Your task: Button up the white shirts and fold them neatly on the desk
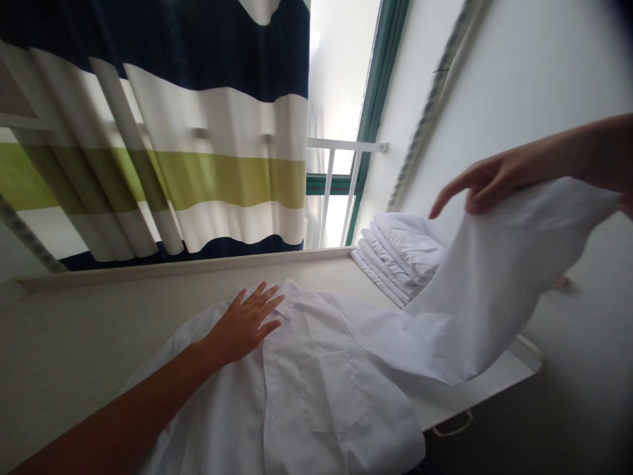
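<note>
A white button-up shirt (329, 389) lies front side up on the table, its chest pocket and button strip showing. My left hand (250, 323) rests flat beside the collar, fingers spread on the cloth. Raised at the right, my right hand (499, 175) grips the shirt's sleeve (475, 284) between thumb and fingers, with the index finger pointing out. The sleeve is lifted off the table and hangs in a slack curve down to the shoulder. The shirt's lower hem is out of view.
A stack of folded white garments (398, 254) sits at the table's back right corner, close behind the lifted sleeve. The pale table (89, 330) has a raised back edge. Beyond are a striped curtain (212, 171) and a window with white bars (341, 145). A drawer handle (452, 429) juts from the front.
</note>
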The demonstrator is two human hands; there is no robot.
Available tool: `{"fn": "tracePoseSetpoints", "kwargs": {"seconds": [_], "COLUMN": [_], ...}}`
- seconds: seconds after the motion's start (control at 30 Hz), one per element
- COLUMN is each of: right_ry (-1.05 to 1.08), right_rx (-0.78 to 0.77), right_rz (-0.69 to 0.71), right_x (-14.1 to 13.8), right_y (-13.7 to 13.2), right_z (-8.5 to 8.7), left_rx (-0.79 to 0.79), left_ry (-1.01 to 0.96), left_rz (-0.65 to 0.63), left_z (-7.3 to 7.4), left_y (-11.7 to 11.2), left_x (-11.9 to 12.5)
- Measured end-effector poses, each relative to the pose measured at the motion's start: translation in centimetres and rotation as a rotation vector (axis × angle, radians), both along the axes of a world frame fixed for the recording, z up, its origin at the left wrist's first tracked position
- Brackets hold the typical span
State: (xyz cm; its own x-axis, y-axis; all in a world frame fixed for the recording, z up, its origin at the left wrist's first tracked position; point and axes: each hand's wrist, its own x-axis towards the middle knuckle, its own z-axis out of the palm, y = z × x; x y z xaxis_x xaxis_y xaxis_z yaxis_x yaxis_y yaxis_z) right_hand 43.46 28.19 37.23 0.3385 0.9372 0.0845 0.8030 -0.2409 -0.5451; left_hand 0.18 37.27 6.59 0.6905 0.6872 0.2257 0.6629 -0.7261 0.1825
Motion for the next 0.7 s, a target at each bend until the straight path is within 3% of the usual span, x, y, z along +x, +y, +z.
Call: {"fn": "tracePoseSetpoints", "kwargs": {"seconds": [0.03, 0.1, 0.17, 0.27, 0.33, 0.43, 0.5, 0.57, 0.7], "right_ry": [0.050, 0.071, 0.123, 0.145, 0.153, 0.170, 0.153, 0.130, -0.075], "right_rx": [-0.269, -0.540, -0.581, -0.627, -0.669, -0.693, -0.626, -0.516, -0.300], "right_rz": [0.109, 0.359, 0.591, 0.863, 0.972, 1.076, 1.071, 1.045, 0.911], "right_x": [-2.5, -7.5, -12.6, -21.0, -26.6, -32.6, -33.9, -32.7, -25.6], "right_y": [1.2, 4.1, 7.2, 10.9, 12.0, 12.1, 11.9, 11.6, 9.2], "right_z": [0.0, -0.7, -2.3, -6.6, -10.2, -14.7, -16.6, -17.6, -19.0], "left_rx": [-0.044, -0.189, -0.383, -0.698, -0.859, -0.938, -0.947, -0.952, -0.823], "left_ry": [-0.074, -0.257, -0.459, -0.682, -0.784, -0.934, -0.941, -0.832, -0.536], "left_rz": [0.022, 0.090, 0.179, 0.327, 0.414, 0.564, 0.644, 0.690, 0.682], "left_z": [0.8, 2.6, 4.5, 6.5, 7.0, 6.5, 5.5, 4.4, 2.6], "left_y": [-0.9, -2.3, -3.3, -4.2, -4.9, -5.9, -6.3, -6.1, -4.5], "left_x": [-0.3, -1.3, -3.0, -6.5, -8.8, -11.0, -11.7, -12.1, -12.3]}}
